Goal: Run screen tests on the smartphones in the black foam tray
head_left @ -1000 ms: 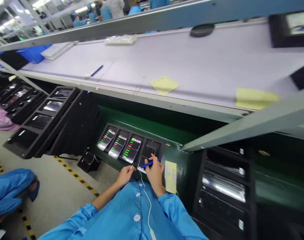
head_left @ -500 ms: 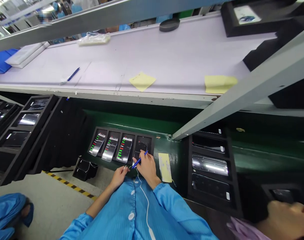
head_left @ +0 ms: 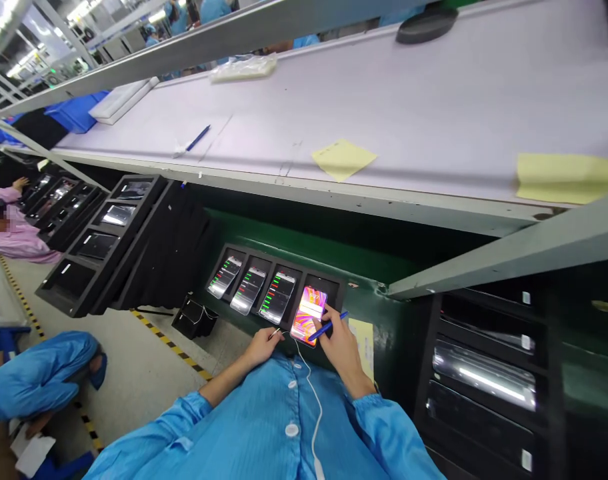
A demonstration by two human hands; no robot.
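Observation:
My left hand (head_left: 263, 348) is pinched on the thin end of a white cable (head_left: 310, 387), which hangs down over my blue smock. A blue pen (head_left: 329, 326) is gripped in my right hand (head_left: 341, 343), whose fingers are at the lower right of a phone (head_left: 308, 313). That phone's screen glows pink and orange, and it rests in the rightmost slot of a black tray (head_left: 329, 275). To its left in the same tray lie a phone (head_left: 278, 297), another phone (head_left: 248, 290) and a third phone (head_left: 225, 277), their dark screens showing green and red lines.
Stacked black trays (head_left: 157, 267) with phones stand at left; another tray of phones (head_left: 484, 373) is at right. A yellow paper (head_left: 364, 343) lies beside my right hand. Above runs a white shelf (head_left: 384, 100), with a slanted grey post (head_left: 484, 260) at right. A co-worker's blue-clothed leg (head_left: 49, 360) is at lower left.
The rightmost phone's screen has gone from dark to a lit, colourful picture. My view has shifted left, and the other person's hand at lower right is out of sight.

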